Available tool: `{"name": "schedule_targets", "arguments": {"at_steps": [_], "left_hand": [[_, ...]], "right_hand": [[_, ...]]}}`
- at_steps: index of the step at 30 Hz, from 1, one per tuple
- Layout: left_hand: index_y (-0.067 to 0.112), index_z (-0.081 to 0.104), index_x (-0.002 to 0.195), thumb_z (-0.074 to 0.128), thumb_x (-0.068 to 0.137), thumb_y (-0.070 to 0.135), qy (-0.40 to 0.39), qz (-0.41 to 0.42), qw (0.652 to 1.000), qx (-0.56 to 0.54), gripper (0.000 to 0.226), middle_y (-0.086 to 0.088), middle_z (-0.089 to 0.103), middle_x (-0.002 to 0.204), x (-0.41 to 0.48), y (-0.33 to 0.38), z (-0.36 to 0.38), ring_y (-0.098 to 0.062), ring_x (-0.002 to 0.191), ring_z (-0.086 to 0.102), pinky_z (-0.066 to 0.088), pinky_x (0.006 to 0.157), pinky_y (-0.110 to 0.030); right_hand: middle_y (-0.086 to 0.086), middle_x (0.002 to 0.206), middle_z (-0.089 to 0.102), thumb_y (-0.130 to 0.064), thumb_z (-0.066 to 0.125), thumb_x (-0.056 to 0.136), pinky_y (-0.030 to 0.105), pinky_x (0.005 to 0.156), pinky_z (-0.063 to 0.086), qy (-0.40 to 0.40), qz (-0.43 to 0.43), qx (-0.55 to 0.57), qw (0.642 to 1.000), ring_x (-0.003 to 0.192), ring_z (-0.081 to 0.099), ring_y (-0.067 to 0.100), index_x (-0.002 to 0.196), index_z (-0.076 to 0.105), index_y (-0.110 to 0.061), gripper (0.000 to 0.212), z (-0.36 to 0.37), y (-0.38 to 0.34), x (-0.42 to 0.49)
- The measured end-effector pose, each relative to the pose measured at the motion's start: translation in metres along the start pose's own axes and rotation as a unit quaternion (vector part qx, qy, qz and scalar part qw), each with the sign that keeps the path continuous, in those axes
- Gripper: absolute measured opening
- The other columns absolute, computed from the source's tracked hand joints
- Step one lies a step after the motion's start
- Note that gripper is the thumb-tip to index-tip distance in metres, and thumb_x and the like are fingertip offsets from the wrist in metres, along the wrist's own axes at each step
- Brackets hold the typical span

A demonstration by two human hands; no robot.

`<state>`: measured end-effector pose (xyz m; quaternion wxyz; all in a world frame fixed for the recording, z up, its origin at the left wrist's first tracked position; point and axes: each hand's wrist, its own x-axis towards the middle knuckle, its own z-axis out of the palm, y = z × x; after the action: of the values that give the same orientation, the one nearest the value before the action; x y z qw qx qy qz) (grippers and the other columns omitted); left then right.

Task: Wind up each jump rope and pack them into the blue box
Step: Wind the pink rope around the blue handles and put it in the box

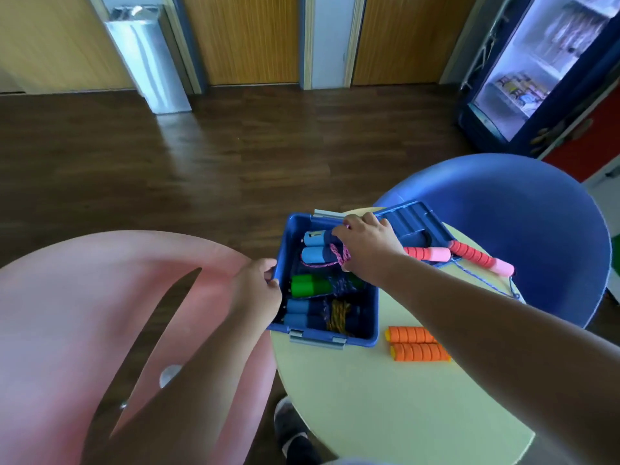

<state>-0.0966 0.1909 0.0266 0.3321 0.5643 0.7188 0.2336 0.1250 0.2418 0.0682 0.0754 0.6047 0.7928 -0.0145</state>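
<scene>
A blue box stands on the round pale table. My left hand grips its left rim. My right hand reaches into the far end of the box and holds a wound jump rope with light blue handles and pink cord. Closer to me in the box lie a green-handled rope and a blue-handled rope with yellow cord. A pink-handled rope lies unwound on the table beyond my right arm. An orange-handled rope lies to the right of the box.
The box's blue lid lies behind the box at the table's far edge. A pink chair stands to the left of the table and a blue chair behind it. My shoe shows on the dark wooden floor.
</scene>
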Motion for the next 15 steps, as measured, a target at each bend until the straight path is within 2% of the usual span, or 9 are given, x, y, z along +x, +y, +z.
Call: {"name": "schedule_targets", "arguments": {"at_steps": [2, 6, 10, 13, 15], "left_hand": [[0.011, 0.061, 0.138, 0.056, 0.095, -0.001, -0.002, 0.014, 1.000, -0.018, 0.045, -0.004, 0.067, 0.133, 0.001, -0.003, -0.001, -0.016, 0.120, 0.061, 0.039, 0.096, -0.020], [0.014, 0.064, 0.134, 0.056, 0.096, 0.000, -0.012, 0.031, 0.999, -0.034, 0.041, 0.000, 0.068, 0.126, 0.006, -0.010, -0.001, -0.006, 0.105, 0.057, 0.041, 0.089, -0.018], [0.016, 0.064, 0.132, 0.058, 0.095, 0.002, -0.025, 0.034, 0.998, -0.053, 0.040, 0.004, 0.068, 0.123, 0.010, -0.017, -0.003, -0.011, 0.109, 0.062, 0.047, 0.092, -0.023], [0.018, 0.063, 0.131, 0.058, 0.095, 0.002, -0.043, 0.039, 0.996, -0.068, 0.040, 0.005, 0.067, 0.122, 0.013, -0.019, -0.004, -0.013, 0.111, 0.063, 0.049, 0.094, -0.025], [0.019, 0.065, 0.129, 0.058, 0.094, 0.001, -0.046, 0.049, 0.996, -0.066, 0.040, 0.005, 0.067, 0.120, 0.015, -0.020, -0.005, -0.011, 0.108, 0.062, 0.046, 0.090, -0.020]], "right_hand": [[0.001, 0.137, 0.048, -0.038, 0.076, 0.082, 0.044, 0.097, 0.041, -0.007, 0.021, 0.000, 1.000, 0.123, 0.046, 0.030, 0.134, 0.052, -0.030, 0.058, 0.014, -0.009, 0.006], [0.003, 0.142, 0.044, -0.035, 0.076, 0.084, 0.046, 0.102, 0.038, -0.020, 0.052, 0.028, 0.998, 0.127, 0.043, 0.032, 0.138, 0.051, -0.029, 0.060, 0.036, -0.023, 0.013], [0.006, 0.137, 0.040, -0.031, 0.067, 0.091, 0.044, 0.106, 0.037, -0.055, 0.057, 0.071, 0.994, 0.127, 0.042, 0.033, 0.135, 0.058, -0.029, 0.045, 0.044, -0.031, 0.022], [0.005, 0.140, 0.041, -0.036, 0.062, 0.092, 0.047, 0.105, 0.037, -0.056, 0.068, 0.043, 0.995, 0.129, 0.038, 0.034, 0.130, 0.062, -0.034, 0.038, 0.042, -0.035, 0.025], [0.006, 0.141, 0.041, -0.033, 0.061, 0.093, 0.046, 0.101, 0.039, -0.043, 0.073, 0.021, 0.996, 0.126, 0.038, 0.035, 0.130, 0.063, -0.034, 0.038, 0.041, -0.035, 0.022]]}}
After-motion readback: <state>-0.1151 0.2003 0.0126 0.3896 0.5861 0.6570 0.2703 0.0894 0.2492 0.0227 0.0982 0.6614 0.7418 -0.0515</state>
